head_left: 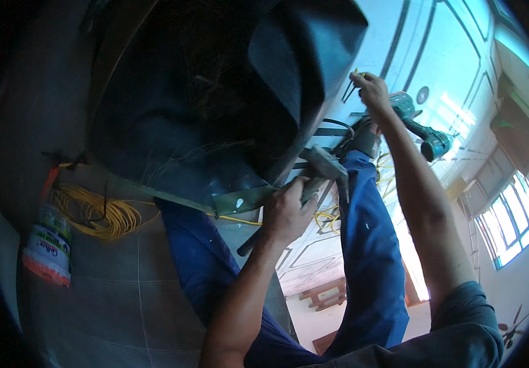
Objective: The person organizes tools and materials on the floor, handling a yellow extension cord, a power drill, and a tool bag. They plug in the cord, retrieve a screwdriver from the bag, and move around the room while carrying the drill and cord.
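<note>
My left hand (pixel 289 211) is wrapped around the handle of a hammer (pixel 326 164), its metal head pointing up beside the edge of a large dark bag-like thing (pixel 172 147). The handle's dark end sticks out below my wrist. My right arm is stretched far forward. Its hand (pixel 372 91) is closed in a pinch on a small thin piece with a yellow tip and a dark narrow loop (pixel 351 86); its exact kind is too small to make out. A teal power tool (pixel 437 145) lies on the floor just right of that hand.
A coil of yellow cord (pixel 99 211) lies on the grey tiles at the left, beside a printed plastic package (pixel 50 251). My blue-trousered legs (pixel 372 245) flank the bag's lower edge. More yellow cord (pixel 327 221) runs behind my right leg. A bright window (pixel 513 218) is at the right.
</note>
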### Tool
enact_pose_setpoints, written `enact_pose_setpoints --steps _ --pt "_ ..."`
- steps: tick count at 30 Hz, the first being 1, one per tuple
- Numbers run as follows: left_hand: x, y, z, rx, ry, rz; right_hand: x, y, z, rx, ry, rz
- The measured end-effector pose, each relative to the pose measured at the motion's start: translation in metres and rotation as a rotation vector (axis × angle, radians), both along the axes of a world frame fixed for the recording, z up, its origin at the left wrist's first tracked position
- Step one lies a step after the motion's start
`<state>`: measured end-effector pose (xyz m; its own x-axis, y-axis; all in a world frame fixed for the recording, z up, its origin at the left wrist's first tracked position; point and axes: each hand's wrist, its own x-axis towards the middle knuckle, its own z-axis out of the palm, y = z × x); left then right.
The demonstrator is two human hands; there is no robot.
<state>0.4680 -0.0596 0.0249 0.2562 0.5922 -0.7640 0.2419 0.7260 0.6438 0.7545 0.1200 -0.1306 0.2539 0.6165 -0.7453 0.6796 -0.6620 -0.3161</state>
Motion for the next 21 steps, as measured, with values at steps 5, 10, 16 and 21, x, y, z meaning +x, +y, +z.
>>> enact_pose_setpoints --steps 5,10,16,21 --pt "0.029 -0.027 -0.025 -0.003 0.115 -0.226 0.001 0.023 -0.035 -0.06 -0.285 0.228" --pt "0.072 -0.05 -0.082 0.022 0.246 0.12 -0.006 -0.001 0.004 0.023 -0.033 -0.218" --pt "0.083 -0.021 -0.12 -0.11 0.281 0.187 -0.022 -0.094 0.111 -0.125 0.723 -0.763" --pt "0.077 -0.028 -0.116 0.101 0.281 0.094 -0.071 -0.148 0.169 -0.242 0.768 -1.099"
